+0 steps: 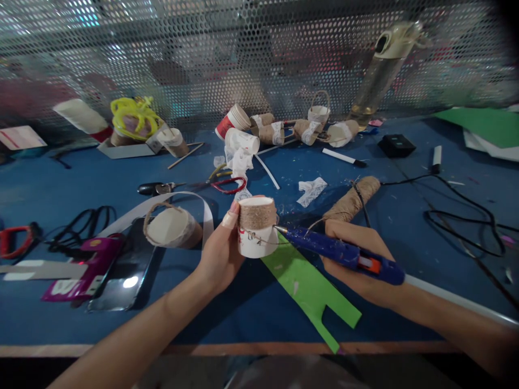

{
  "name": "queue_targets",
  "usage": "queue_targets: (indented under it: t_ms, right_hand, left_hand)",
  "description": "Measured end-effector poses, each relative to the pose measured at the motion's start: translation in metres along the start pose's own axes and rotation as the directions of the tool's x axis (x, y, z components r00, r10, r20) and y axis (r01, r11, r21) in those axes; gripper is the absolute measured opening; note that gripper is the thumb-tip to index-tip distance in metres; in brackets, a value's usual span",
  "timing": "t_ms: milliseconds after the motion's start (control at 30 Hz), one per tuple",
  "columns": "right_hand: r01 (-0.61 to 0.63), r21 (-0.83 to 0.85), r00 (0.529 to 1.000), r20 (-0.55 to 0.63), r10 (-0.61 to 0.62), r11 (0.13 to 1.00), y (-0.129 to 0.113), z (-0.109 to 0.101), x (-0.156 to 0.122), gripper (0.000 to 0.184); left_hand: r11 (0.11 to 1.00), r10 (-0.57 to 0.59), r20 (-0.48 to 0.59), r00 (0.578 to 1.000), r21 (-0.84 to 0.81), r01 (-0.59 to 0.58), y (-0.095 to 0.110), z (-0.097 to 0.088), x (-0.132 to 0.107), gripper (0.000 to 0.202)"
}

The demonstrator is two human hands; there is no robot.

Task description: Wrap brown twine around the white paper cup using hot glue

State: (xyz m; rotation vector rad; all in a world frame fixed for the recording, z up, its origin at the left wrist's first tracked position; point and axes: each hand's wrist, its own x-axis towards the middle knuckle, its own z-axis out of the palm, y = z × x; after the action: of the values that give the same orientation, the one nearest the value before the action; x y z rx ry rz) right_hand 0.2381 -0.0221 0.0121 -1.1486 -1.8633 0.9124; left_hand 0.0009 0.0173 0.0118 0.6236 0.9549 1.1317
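My left hand (221,251) is closed around a white paper cup (256,227) whose upper half is wrapped in brown twine. My right hand (357,259) grips a blue glue gun (344,255), and its metal nozzle touches the cup's right side at the edge of the twine. A strand of twine runs from the cup toward a twine spool (352,200) lying just behind the gun. A green paper cut-out (310,292) lies on the blue table (259,319) beneath both hands.
Left of the cup lie a cup with a twine handle (173,226), a white strip, a phone (121,275) and a purple tool (87,270). Scissors (225,183), lace scraps and several decorated cups (284,129) sit behind. Black cables (458,210) trail right. A perforated metal screen backs the table.
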Motion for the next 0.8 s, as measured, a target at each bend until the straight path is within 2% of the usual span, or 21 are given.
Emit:
queue_targets:
  t_ms: [200,433,800]
  right_hand:
    - [0.003,-0.012,1.0,0.015,-0.003,1.0,-0.0006,-0.0005,-0.0001,0.031]
    - [0.03,-0.009,0.999,0.012,-0.03,1.0,-0.0014,0.0019,-0.0008,0.031]
    - [-0.042,0.036,0.999,0.022,0.041,0.999,-0.001,-0.0008,0.0023,0.029]
  left_hand:
    - [1.0,-0.016,-0.019,1.0,-0.006,0.015,0.0005,0.0004,0.0002,0.043]
    - [0.997,-0.072,0.044,0.996,-0.024,0.074,-0.0027,0.0001,-0.001,0.049]
    - [1.0,-0.02,0.009,1.0,0.007,0.02,0.0019,0.0,-0.0008,0.047]
